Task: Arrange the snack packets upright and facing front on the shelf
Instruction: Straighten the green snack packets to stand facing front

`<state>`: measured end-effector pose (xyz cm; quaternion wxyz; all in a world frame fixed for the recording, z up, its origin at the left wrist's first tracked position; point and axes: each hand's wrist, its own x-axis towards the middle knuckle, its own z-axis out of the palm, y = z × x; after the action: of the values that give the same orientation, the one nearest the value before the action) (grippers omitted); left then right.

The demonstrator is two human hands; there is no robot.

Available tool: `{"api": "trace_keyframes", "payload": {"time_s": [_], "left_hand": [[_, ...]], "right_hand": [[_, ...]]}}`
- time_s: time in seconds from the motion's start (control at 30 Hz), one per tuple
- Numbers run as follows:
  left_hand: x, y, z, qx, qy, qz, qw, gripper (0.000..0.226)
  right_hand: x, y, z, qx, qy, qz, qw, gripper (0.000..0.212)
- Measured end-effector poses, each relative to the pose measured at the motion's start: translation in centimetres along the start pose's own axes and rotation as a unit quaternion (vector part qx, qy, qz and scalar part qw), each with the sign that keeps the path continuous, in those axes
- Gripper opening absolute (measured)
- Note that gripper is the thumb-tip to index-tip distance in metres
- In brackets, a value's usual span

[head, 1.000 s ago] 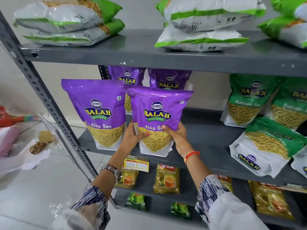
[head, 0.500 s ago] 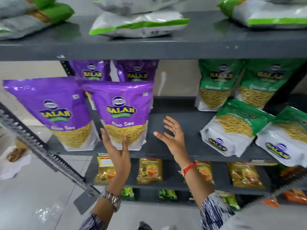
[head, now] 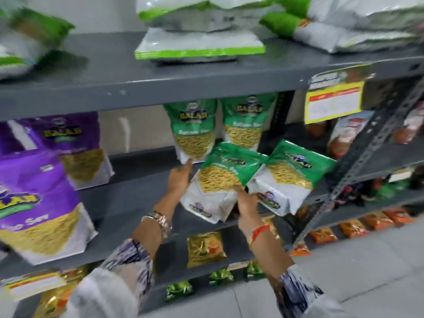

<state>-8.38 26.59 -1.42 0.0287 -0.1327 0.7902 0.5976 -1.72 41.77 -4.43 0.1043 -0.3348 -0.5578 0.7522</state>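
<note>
Grey metal shelf (head: 137,191), middle tier, right half | green-and-white foil snack packet (head: 218,177) leans, long axis running from near base up to far right | right hand (head: 246,201) pinches its lower right edge | left hand (head: 180,179) at its left side, grip unclear through blur

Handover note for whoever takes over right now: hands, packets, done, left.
Left hand: against the left edge of the front-left leaning green-and-white Ratlami Sev packet; grip unclear in the blur.
Right hand: grips that packet's lower right edge.
Done: purple Aloo Sev packets and two back green packets stand upright, fronts out, on the grey metal shelf.
Left: stand up the held packet, then the leaning green packet beside it.
</note>
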Motion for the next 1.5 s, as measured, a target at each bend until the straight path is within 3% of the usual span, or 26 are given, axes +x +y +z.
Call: {"api": "trace_keyframes", "payload": {"time_s": [0.07,0.17,0.23,0.33,0.5,0.8,0.9,1.03,1.1,1.27,1.5], "left_hand": [[2.6,0.7,0.4,-0.032,0.010,-0.061,0.998,0.043],[3.8,0.2,1.1,0.002,-0.117,-0.080,0.990,0.048],[3.4,-0.4,1.5,-0.013,-0.150,-0.088,0.985,0.038],[2.0,0.1,2.2,-0.025,-0.120,-0.118,0.985,0.022],[-0.7,0.4,2.1,-0.055,-0.049,-0.126,0.989,0.025],[-7.6,-1.2,-0.9,-0.148,-0.040,-0.125,0.980,0.026],[-11.2,-2.0,-2.5,-0.187,-0.030,-0.109,0.976,0.033],[-15.7,-2.8,-4.5,-0.210,0.003,-0.049,0.976,0.017],[-17.5,-3.0,-5.2,-0.234,0.012,-0.019,0.972,0.021],[-21.5,-3.4,-7.1,-0.265,0.001,0.032,0.964,0.038],[-23.7,-3.4,-8.2,-0.276,-0.029,0.073,0.958,0.027]], "right_hand": [[0.4,0.5,0.1,0.005,-0.032,0.044,0.999,0.027],[1.0,0.8,-0.5,-0.051,-0.048,0.034,0.997,0.017],[1.1,0.6,-0.7,-0.061,-0.035,0.042,0.997,0.014],[1.3,0.6,-1.1,-0.066,-0.031,0.074,0.995,0.012],[0.9,1.1,-2.3,-0.053,-0.038,0.070,0.995,0.011],[-4.0,0.5,-5.3,-0.061,-0.042,-0.039,0.996,0.012],[-5.6,0.2,-6.6,-0.049,-0.059,-0.078,0.994,0.009],[-8.4,0.6,-8.3,-0.017,-0.111,-0.119,0.986,0.014],[-9.7,0.3,-9.2,-0.007,-0.128,-0.148,0.981,0.021],[-13.2,-0.2,-11.3,0.024,-0.171,-0.173,0.970,0.013],[-15.6,-0.4,-12.5,0.048,-0.192,-0.195,0.961,0.012]]}}
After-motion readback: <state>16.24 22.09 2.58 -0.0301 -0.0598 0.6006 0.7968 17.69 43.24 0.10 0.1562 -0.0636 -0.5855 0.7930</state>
